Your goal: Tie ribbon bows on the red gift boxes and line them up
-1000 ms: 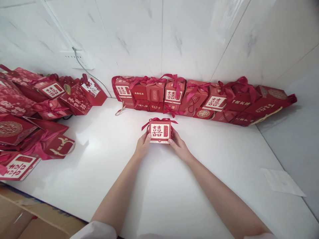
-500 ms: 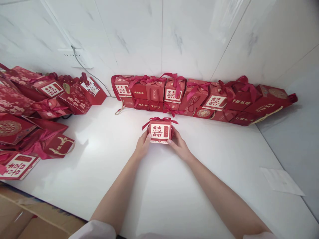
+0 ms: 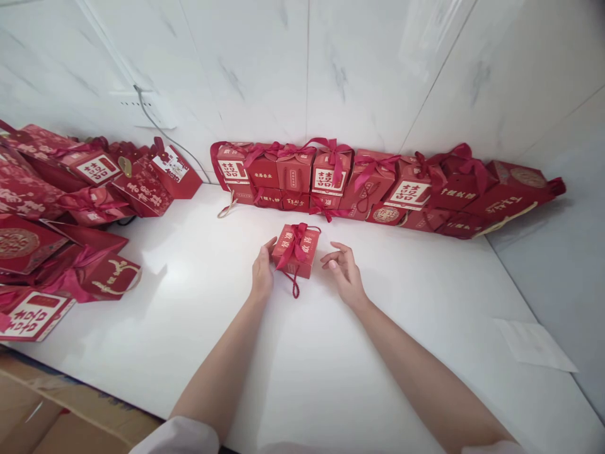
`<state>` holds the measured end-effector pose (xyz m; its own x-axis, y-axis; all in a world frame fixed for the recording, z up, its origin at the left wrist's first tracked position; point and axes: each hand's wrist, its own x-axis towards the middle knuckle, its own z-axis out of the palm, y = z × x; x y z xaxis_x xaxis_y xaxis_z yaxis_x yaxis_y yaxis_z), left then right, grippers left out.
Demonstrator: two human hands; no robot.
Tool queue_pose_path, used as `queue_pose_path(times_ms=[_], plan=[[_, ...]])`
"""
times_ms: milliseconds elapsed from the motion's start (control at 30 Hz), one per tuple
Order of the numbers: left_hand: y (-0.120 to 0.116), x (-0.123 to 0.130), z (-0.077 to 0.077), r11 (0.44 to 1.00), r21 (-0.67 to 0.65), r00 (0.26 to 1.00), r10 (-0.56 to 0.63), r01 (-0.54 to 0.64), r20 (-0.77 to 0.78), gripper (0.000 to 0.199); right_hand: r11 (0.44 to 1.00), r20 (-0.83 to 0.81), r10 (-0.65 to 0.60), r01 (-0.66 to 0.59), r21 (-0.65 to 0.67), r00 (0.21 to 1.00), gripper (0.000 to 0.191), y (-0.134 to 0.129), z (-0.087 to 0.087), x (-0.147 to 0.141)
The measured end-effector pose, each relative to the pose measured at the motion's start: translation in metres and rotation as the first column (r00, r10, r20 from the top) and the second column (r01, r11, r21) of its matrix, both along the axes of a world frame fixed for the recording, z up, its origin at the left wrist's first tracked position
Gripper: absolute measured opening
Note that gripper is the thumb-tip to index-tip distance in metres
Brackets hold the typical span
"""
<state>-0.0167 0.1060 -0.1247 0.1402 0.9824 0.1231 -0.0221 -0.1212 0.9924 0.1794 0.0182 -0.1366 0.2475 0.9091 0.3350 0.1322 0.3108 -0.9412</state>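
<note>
A small red gift box (image 3: 307, 249) with a ribbon bow on top sits on the white table (image 3: 302, 353), turned at an angle, and a dark red cord handle hangs off its near side. At its left side is my left hand (image 3: 263, 271), fingers extended near or against the box; nothing is gripped. My right hand (image 3: 345, 271) is a short way off to the right of the box, fingers apart and slightly curved, holding nothing.
Along the back wall (image 3: 265, 63) stands a stacked row of red gift boxes (image 3: 295, 171) with ribbons. Many red bags and boxes (image 3: 111, 276) crowd the left side. A pale sheet (image 3: 534, 343) lies at the right, and a cable (image 3: 155, 123) hangs behind.
The box has turned so that its ribboned top and another side show instead of the white label. Both hands have let go of it, and my right hand has moved away to the right.
</note>
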Motion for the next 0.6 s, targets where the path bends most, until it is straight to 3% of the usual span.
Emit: queue_pose_path(times_ms=[100,233,300,433,533,600], plan=[[0.0,0.001,0.002,0.997,0.033,0.996,-0.074,0.072,0.058,0.063,0.996,0.049,0.092,-0.091,-0.022,0.995,0.027,0.001,0.006,0.0],[0.0,0.0,0.008,0.986,0.029,0.986,-0.166,0.167,-0.029,0.046,0.96,0.177,0.281,-0.273,-0.07,0.943,0.024,-0.003,0.013,-0.004],[0.002,-0.001,0.01,0.984,-0.015,0.984,-0.176,0.176,-0.004,0.042,0.954,0.246,0.298,-0.282,-0.099,0.922,0.024,-0.006,0.013,-0.007],[0.008,-0.005,0.011,0.985,-0.069,0.982,-0.149,0.158,0.118,0.05,0.998,0.225,0.057,-0.046,-0.052,0.973,0.026,-0.008,0.009,-0.007],[0.011,-0.009,0.012,0.972,-0.121,0.97,-0.179,0.2,0.166,0.051,0.99,0.138,-0.137,0.139,-0.006,0.981,0.023,-0.004,0.006,-0.004],[0.013,-0.013,0.015,0.961,-0.144,0.963,-0.211,0.236,0.17,0.05,0.983,0.08,-0.184,0.185,-0.002,0.98,0.023,-0.002,0.005,-0.003]])
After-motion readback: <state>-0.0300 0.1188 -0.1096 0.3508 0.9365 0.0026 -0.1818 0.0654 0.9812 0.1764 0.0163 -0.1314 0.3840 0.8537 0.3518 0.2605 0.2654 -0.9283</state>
